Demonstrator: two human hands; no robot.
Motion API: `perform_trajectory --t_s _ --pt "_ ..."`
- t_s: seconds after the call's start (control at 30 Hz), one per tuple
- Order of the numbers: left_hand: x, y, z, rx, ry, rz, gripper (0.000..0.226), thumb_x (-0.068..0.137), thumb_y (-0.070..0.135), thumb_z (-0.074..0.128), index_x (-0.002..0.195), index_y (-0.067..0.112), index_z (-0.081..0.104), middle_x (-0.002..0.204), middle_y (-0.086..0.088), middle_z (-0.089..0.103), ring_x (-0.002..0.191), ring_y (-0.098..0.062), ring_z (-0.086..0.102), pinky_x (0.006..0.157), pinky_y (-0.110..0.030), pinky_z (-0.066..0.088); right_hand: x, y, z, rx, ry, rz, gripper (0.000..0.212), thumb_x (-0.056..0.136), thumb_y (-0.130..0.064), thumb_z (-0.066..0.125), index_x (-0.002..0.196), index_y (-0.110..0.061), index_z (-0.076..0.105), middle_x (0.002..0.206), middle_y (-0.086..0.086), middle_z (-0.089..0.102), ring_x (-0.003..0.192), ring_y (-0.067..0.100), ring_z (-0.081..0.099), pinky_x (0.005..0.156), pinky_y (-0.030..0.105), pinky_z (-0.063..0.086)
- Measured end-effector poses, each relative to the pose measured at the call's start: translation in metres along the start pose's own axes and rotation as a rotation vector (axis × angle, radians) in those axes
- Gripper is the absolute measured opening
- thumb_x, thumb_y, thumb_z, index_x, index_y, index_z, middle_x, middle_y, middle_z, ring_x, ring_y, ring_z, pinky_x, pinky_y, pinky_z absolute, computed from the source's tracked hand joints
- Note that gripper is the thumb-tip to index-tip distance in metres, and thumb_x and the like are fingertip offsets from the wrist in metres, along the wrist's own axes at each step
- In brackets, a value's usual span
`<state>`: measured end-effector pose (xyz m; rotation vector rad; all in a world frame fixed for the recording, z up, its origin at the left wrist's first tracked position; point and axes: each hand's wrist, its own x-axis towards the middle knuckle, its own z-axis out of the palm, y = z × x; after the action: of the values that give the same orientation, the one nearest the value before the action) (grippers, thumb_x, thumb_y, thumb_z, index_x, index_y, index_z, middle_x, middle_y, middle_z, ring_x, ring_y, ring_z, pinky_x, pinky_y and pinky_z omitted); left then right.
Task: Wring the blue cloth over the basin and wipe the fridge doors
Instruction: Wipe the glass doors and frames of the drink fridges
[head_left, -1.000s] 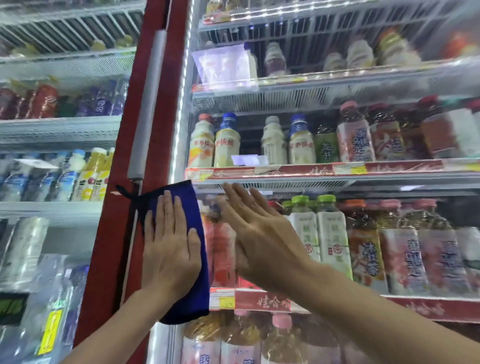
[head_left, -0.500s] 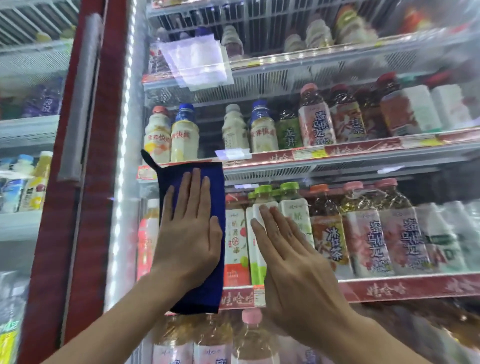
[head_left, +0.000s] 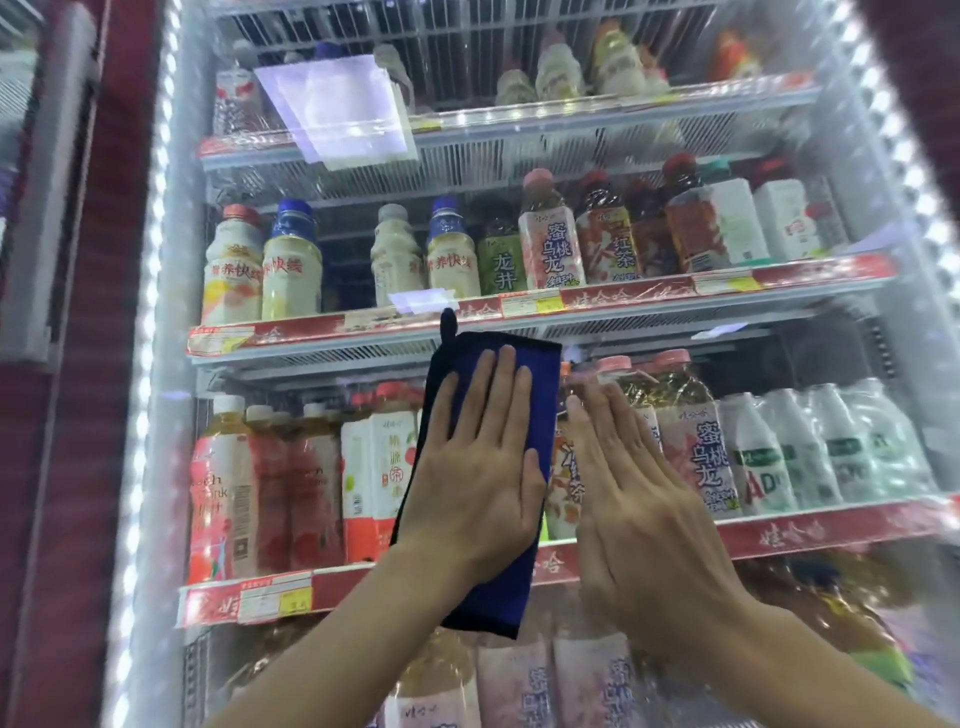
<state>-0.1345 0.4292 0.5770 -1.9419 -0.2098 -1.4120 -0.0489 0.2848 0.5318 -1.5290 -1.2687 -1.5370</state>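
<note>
Flat left hand (head_left: 475, 483) has slid the blue cloth (head_left: 493, 597) rightward across the fridge door (head_left: 779, 332); flat, empty right hand (head_left: 639, 519) alongside.

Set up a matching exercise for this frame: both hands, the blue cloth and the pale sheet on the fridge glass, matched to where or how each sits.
Column A
1. left hand
2. right hand
3. blue cloth
4. pale sheet

Column B
a. highest of the four
b. flat on the cloth, fingers straight
c. pinned under a palm
d. fingers straight, just right of the cloth

Pairs: 1-b, 2-d, 3-c, 4-a
</note>
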Motion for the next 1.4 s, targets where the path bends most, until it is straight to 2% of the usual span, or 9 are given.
perform_trajectory --t_s 0.1,0.23,0.37,0.5,0.7,0.87,1.03,1.2,1.4 --pt "0.0 -0.015 -0.006 -0.025 -0.005 -0.015 0.067 0.101 0.033 0.023 0.16 0.004 0.011 0.169 -0.014 0.002 0.158 -0.023 0.001 0.127 -0.048 0.011 -0.007 0.007 -0.004 -0.039 -0.045 0.019 0.074 0.087 -0.01 0.042 0.155 0.008 0.017 0.165 0.025 0.009 0.156 0.033 0.006 0.126 0.047 0.015" --pt "0.004 -0.051 -0.012 -0.031 0.056 -0.142 0.067 0.099 0.031 0.023 0.159 0.002 0.014 0.168 -0.015 0.006 0.157 -0.024 0.009 0.128 -0.044 0.008 -0.011 0.022 -0.007 -0.07 -0.063 0.072 0.081 0.086 -0.008 0.05 0.156 0.006 0.012 0.166 0.023 0.005 0.156 0.03 0.003 0.121 0.056 0.026" --pt "0.007 -0.056 -0.009 -0.017 0.086 -0.141 0.068 0.1 0.035 0.024 0.159 0.002 0.016 0.167 -0.019 0.011 0.156 -0.028 0.011 0.127 -0.047 0.008 -0.009 0.044 -0.006 -0.116 -0.068 0.135 0.08 0.088 -0.011 0.047 0.156 0.007 0.01 0.165 0.025 0.005 0.156 0.033 0.003 0.124 0.053 0.023" --pt "0.01 -0.054 -0.01 0.023 0.066 -0.071 0.064 0.101 0.037 0.024 0.16 0.012 0.02 0.168 -0.017 0.01 0.157 -0.032 0.007 0.125 -0.055 0.013 -0.014 0.063 -0.004 -0.134 -0.092 0.195 0.073 0.097 -0.022 0.035 0.158 0.001 0.001 0.167 0.02 -0.005 0.157 0.025 -0.007 0.128 0.045 0.012" --pt "0.022 -0.043 -0.006 0.044 0.065 -0.091 0.065 0.101 0.037 0.021 0.161 0.012 0.02 0.17 -0.012 0.009 0.157 -0.029 0.005 0.125 -0.056 0.01 -0.023 0.084 -0.007 -0.134 -0.058 0.193 0.067 0.102 -0.025 0.034 0.158 0.001 0.008 0.167 0.02 0.003 0.157 0.027 0.002 0.127 0.039 0.009" --pt "0.038 -0.016 -0.004 0.038 0.051 -0.058 0.066 0.1 0.037 0.019 0.161 0.011 0.018 0.169 -0.013 0.007 0.157 -0.03 0.002 0.125 -0.056 0.01 -0.026 0.098 -0.014 -0.13 -0.043 0.157 0.067 0.101 -0.03 0.025 0.156 0.005 0.013 0.166 0.022 0.005 0.156 0.029 0.004 0.126 0.037 0.008" --pt "0.057 0.026 0.004 0.033 0.038 0.032 0.065 0.101 0.036 0.02 0.161 0.011 0.016 0.17 -0.012 0.006 0.157 -0.03 0.002 0.125 -0.056 0.011 -0.036 0.113 -0.024 -0.088 0.02 0.15 0.064 0.102 -0.029 0.027 0.155 0.007 0.02 0.165 0.022 0.012 0.156 0.028 0.008 0.125 0.038 0.012" --pt "0.067 0.087 0.018 0.01 0.039 0.165 0.066 0.101 0.036 0.024 0.162 0.012 0.015 0.17 -0.013 0.006 0.157 -0.031 0.002 0.124 -0.057 0.013 -0.056 0.142 -0.038 -0.127 0.01 0.178 0.064 0.1 -0.023 0.036 0.154 0.007 0.023 0.164 0.021 0.016 0.156 0.03 0.011 0.126 0.039 0.015" --pt "0.066 0.148 0.027 -0.023 -0.011 0.277 0.067 0.1 0.037 0.027 0.162 0.012 0.015 0.17 -0.014 0.002 0.157 -0.03 -0.001 0.125 -0.055 0.011 -0.091 0.162 -0.049 -0.15 -0.024 0.227 0.064 0.098 -0.022 0.035 0.154 0.006 0.026 0.164 0.022 0.02 0.155 0.03 0.015 0.125 0.044 0.023"
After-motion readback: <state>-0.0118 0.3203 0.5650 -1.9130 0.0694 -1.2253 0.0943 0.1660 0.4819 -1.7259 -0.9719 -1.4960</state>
